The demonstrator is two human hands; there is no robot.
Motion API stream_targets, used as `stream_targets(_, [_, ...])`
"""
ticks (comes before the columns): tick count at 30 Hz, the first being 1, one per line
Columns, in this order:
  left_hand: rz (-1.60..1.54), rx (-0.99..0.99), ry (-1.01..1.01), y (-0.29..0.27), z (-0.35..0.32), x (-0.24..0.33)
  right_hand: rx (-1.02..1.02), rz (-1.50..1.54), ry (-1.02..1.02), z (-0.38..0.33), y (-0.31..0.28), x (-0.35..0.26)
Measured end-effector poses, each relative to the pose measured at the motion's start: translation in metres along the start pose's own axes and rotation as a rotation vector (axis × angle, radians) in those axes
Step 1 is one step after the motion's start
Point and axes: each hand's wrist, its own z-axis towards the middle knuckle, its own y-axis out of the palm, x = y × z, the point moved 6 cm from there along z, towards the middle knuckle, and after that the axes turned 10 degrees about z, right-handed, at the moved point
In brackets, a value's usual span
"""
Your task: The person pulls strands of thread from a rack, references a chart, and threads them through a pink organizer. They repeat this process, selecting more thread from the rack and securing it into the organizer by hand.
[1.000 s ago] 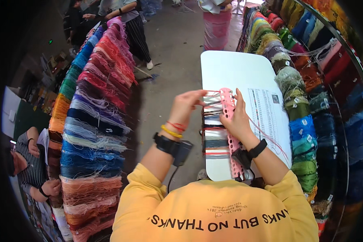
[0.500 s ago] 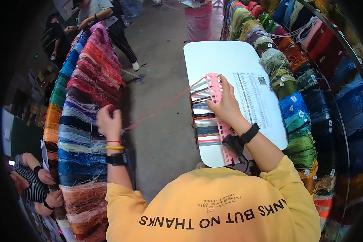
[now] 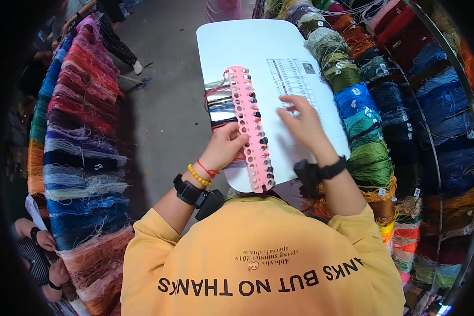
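A long pink strip full of punched holes lies on a white board, with coloured thread bundles hanging from its left side. My left hand is closed at the strip's left edge near its middle, pinching a red thread there. My right hand rests on the board just right of the strip, fingers spread and holding nothing. Above that hand lies a printed colour chart. Both wrists wear black bands.
Racks packed with coloured thread skeins run along the left and the right. Grey floor lies between the left rack and the board. Another person stands at the upper left; someone's hands show at the lower left.
My left hand has come back from the left rack to the pink strip, bringing a red thread. My right hand has let go of the strip and now lies open on the board.
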Motion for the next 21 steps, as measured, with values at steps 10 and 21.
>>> stream_targets(10, [0.272,0.096,-0.085,0.02,0.02,-0.002,-0.226,-0.422,0.018,-0.025,-0.034,0.035])
stream_targets(21, [0.311,0.217,-0.074,0.016,0.017,-0.007,-0.387,-0.482,0.148,-0.03,-0.023,0.045])
